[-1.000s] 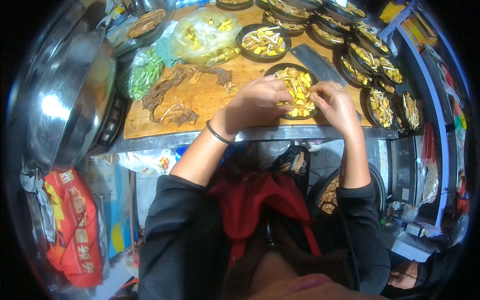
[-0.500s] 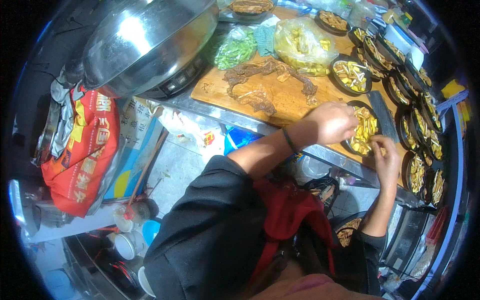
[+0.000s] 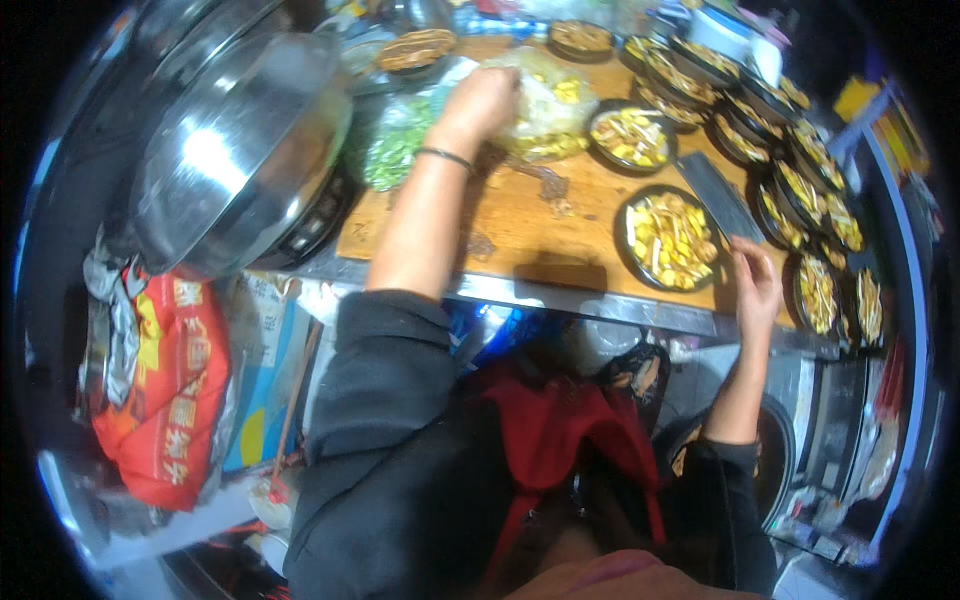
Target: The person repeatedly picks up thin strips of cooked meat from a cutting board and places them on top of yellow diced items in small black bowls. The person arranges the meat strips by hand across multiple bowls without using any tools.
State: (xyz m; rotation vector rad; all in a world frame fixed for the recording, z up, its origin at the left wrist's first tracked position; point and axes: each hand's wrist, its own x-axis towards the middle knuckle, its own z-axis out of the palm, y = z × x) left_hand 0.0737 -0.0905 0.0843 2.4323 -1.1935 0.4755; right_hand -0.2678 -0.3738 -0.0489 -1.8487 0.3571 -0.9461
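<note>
My left hand [image 3: 487, 102] reaches to the far side of the wooden board, at the left edge of a clear plastic bag [image 3: 545, 118] of yellow pieces. Its fingertips are blurred and hidden, so their grip is unclear. Close to the board's front edge, a dark round bowl [image 3: 627, 253] holds yellow chunks and pale strips. Just right of that bowl is my right hand [image 3: 757, 278], its fingers curled together; whatever they may hold is too small to make out. A similar filled bowl [image 3: 592, 150] stands behind.
A dark flat blade [image 3: 718, 195] lies right of the bowls. Several filled bowls [image 3: 820, 295] crowd the right side, some stacked. A bag of green vegetables [image 3: 393, 150] and a big domed metal lid [image 3: 235, 160] are at left. Dark strips [image 3: 545, 182] lie on the wooden board [image 3: 365, 235].
My left hand has left the front bowl and moved far and left to the plastic bag. The right hand has drawn off the bowl's contents to its right side. The view has shifted.
</note>
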